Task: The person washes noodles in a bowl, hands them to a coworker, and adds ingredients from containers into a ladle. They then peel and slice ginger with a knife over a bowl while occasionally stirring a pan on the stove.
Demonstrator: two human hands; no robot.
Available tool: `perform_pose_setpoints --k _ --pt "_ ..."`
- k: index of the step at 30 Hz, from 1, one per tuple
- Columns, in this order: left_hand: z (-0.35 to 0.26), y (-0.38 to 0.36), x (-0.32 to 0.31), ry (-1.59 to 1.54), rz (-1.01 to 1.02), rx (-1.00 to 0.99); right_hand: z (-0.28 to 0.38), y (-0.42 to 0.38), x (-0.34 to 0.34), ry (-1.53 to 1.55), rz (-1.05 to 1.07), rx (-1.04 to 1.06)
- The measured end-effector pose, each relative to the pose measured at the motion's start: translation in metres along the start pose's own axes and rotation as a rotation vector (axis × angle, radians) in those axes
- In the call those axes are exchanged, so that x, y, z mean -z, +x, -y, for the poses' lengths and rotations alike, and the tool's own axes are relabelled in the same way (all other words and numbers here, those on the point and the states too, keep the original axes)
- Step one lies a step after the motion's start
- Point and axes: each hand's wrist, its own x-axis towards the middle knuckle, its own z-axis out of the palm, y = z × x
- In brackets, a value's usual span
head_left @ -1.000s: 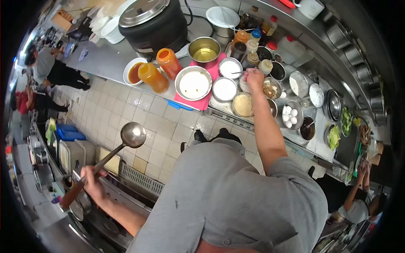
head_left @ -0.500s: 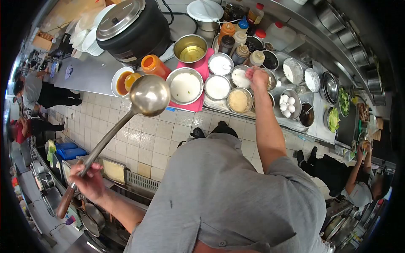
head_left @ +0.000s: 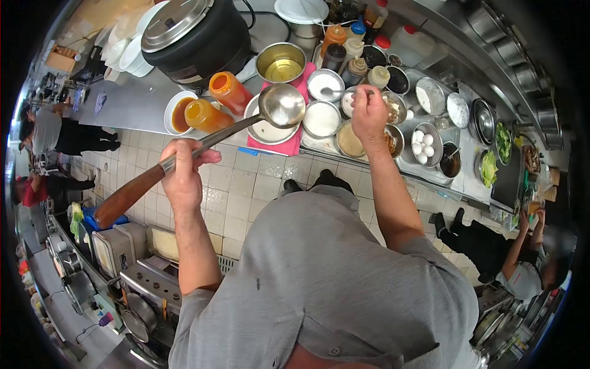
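My left hand (head_left: 184, 175) is wrapped round the shaft of a large steel ladle (head_left: 284, 106), just ahead of its wooden handle. The ladle's bowl hangs over the bowl of whitish liquid (head_left: 268, 133) and hides part of it. My right hand (head_left: 370, 115) is closed on a small metal spoon (head_left: 335, 92), whose tip is over a bowl of white powder (head_left: 323, 76). Near it stand a second bowl of white powder (head_left: 321, 119), a bowl of tan powder (head_left: 350, 141) and a squeeze bottle (head_left: 378, 77).
A pot of yellow oil (head_left: 281, 62) and a black cooker (head_left: 196, 49) stand behind. Orange bottles (head_left: 228, 92) and a bowl of brown sauce (head_left: 178, 113) are at left; a bowl of eggs (head_left: 424, 142) is at right. Another person (head_left: 491, 252) works at far right.
My left hand has swung the ladle up and right, from in front of the counter to over the whitish liquid. My right hand has shifted slightly left, and the small spoon now shows in it.
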Motion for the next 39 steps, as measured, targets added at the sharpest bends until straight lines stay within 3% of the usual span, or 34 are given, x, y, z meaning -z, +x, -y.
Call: perform_pose_setpoints --k 2,3,5,6,8,9,11,14,16,19,20,22,24,28,34,39 --pt "0.0 0.001 -0.003 -0.006 0.007 -0.029 -0.026 -0.003 0.008 -0.373 0.027 0.267" --pt "0.0 0.001 -0.003 -0.008 0.013 -0.029 -0.04 -0.011 0.008 -0.377 0.023 0.266" --pt "-0.002 0.001 0.0 0.032 0.037 -0.068 -0.06 -0.025 0.007 -0.284 0.093 0.04" --pt "-0.003 0.0 0.001 0.03 0.04 -0.066 -0.065 -0.029 0.006 -0.286 0.091 0.038" --pt "-0.004 0.0 0.003 0.024 0.01 -0.097 -0.069 -0.033 0.004 -0.073 -0.053 -0.333" --pt "-0.004 0.0 0.005 0.023 0.015 -0.097 -0.069 -0.032 0.006 -0.073 -0.058 -0.334" --pt "-0.005 0.002 0.007 0.017 0.058 -0.111 -0.065 -0.027 0.015 0.201 -0.176 -0.561" --pt "-0.002 0.004 0.002 0.017 0.057 -0.084 -0.06 -0.022 0.028 0.412 -0.223 -0.631" --pt "-0.001 0.008 -0.008 0.012 0.099 -0.067 -0.025 -0.02 0.03 0.451 -0.211 -0.618" --pt "0.004 0.011 -0.034 -0.007 0.152 -0.034 0.011 -0.022 0.032 0.366 -0.065 -0.345" --pt "0.006 0.012 -0.04 -0.018 0.16 -0.021 0.01 -0.025 0.039 0.359 -0.082 -0.348" --pt "0.009 0.013 -0.047 -0.013 0.204 -0.023 0.008 -0.027 0.056 -0.143 -0.214 -0.015" --pt "0.004 0.012 -0.052 0.016 0.25 -0.047 0.004 -0.034 0.076 -0.268 -0.235 -0.068" --pt "-0.004 0.012 -0.054 0.047 0.283 -0.064 -0.065 -0.065 0.092 -0.571 -0.064 -0.034" --pt "-0.017 0.011 -0.053 0.071 0.337 -0.115 -0.115 -0.085 0.089 -0.244 -0.265 -0.425" --pt "-0.011 0.016 -0.049 0.063 0.293 -0.113 -0.081 -0.08 0.089 -0.154 -0.154 -0.559"
